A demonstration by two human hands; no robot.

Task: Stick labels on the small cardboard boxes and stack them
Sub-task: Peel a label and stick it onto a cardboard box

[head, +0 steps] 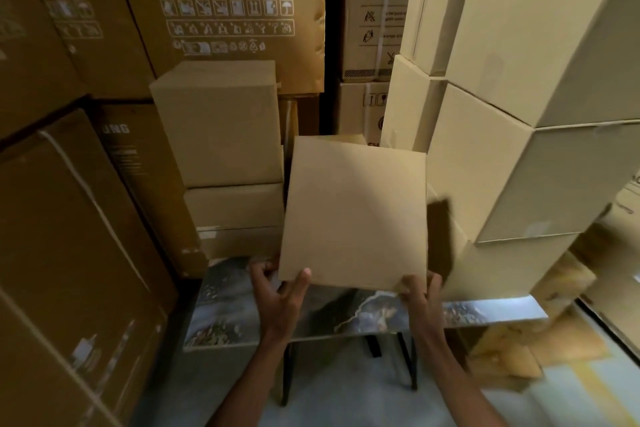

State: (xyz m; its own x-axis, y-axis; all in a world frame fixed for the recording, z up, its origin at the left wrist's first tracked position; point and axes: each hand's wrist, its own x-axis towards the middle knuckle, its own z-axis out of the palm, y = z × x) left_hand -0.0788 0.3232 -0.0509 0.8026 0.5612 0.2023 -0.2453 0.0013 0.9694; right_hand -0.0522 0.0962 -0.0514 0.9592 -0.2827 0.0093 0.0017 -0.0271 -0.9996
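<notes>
Both hands grip a small cardboard box [353, 211] by its near edge: left hand [277, 291] at one corner, right hand [420, 295] at the other, above the marbled surface [346, 315].

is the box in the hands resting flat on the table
No, both the left hand and right hand hold the box by its lower edge, tilted up above the marble-patterned table.

A plain brown cardboard box [353, 215] is held above the table, its broad unmarked face tilted toward the camera. Two similar boxes [221, 128] sit stacked just left of it, and taller stacks [512, 156] stand at right.
</notes>
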